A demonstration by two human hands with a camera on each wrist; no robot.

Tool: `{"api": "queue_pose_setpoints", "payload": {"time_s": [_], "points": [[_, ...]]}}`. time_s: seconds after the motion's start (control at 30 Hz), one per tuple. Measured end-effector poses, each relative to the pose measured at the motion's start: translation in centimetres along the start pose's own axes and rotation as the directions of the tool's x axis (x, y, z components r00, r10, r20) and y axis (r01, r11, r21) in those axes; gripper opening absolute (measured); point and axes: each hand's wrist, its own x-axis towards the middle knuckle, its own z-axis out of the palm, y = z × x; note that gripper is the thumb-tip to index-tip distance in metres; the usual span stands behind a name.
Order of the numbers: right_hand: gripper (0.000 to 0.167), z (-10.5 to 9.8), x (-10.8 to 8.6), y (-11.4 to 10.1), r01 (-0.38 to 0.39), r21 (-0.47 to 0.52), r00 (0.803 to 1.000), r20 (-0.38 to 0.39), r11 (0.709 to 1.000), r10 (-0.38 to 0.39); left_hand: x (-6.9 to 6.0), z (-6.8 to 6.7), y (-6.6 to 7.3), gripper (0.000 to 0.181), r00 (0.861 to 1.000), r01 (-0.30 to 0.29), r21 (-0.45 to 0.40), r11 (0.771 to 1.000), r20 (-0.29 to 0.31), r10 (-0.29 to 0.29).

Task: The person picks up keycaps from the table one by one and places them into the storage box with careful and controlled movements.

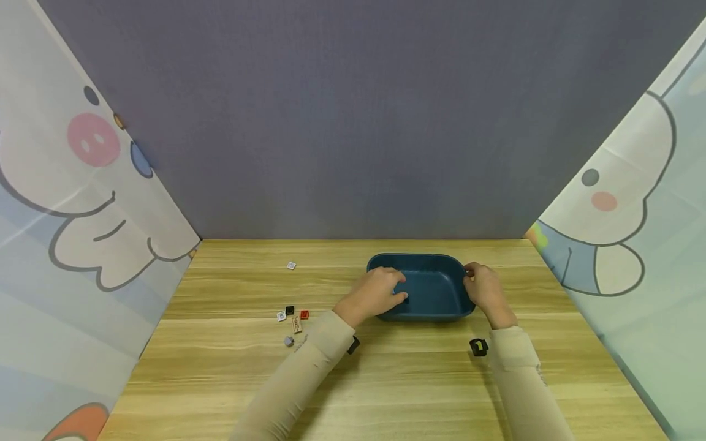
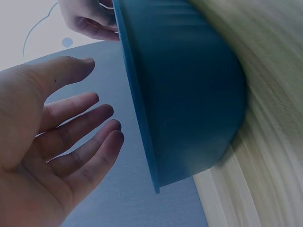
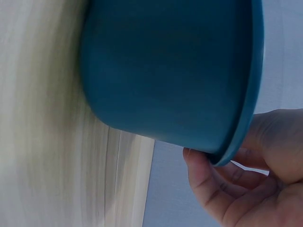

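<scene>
**Right hand (image 1: 485,291) pinches the tub (image 1: 436,288) while the left hand (image 1: 372,291) spreads**

From where I stand, the oval teal tub sits on the wood-grain worktop (image 1: 408,392), right of its middle and near the grey back wall (image 1: 353,122). The right hand pinches the rim (image 3: 258,52) at the tub's right end. The left hand, fingers parted and holding nothing, hangs above the left end, apart from the rim. Off to the left lie a red square piece (image 1: 304,315), a black square piece (image 1: 290,310) and a tan rectangular piece (image 1: 297,324).

For steadiness, I'd judge, the pinch wants to be firm and the base flat; a tug from one end alone could swing the tub round. The left hand should clear the rim without knocking it.
</scene>
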Motion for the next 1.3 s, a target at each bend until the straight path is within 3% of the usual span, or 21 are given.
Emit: {"api": "queue_pose_setpoints", "payload": {"time_s": [0.43,0.67,0.9,1.0,1.13,1.3], "points": [[0.029,0.0,0.1,0.0,-0.008,0.007,1.0,0.014,1.0,0.007,-0.5,-0.1,-0.4,0.037,1.0,0.008,0.013,1.0,0.024,-0.009],[0.03,0.0,0.1,-0.2,-0.01,0.018,1.0,0.026,1.0,0.01,-2.5,-1.2,-1.4,0.032,0.999,0.003,-0.049,0.999,-0.036,-0.005],[0.031,-0.1,0.1,0.0,-0.016,0.018,0.999,0.029,1.0,0.015,-5.3,-2.8,-4.0,0.03,0.99,0.055,-0.05,0.997,-0.124,-0.061],[0.03,-0.1,0.1,0.1,-0.003,0.015,1.0,0.023,1.0,0.003,-6.1,-3.2,-5.4,0.03,0.982,0.107,-0.041,0.993,-0.153,-0.112],[0.029,-0.1,0.1,0.1,0.012,0.01,1.0,0.011,1.0,-0.012,-7.3,-3.6,-7.2,0.031,0.968,0.177,-0.03,0.984,-0.174,-0.179],[0.029,0.1,0.1,0.2,0.022,0.009,1.0,-0.002,1.0,-0.022,-9.0,-3.8,-9.8,0.031,0.958,0.216,0.008,0.976,-0.195,-0.211]]}}
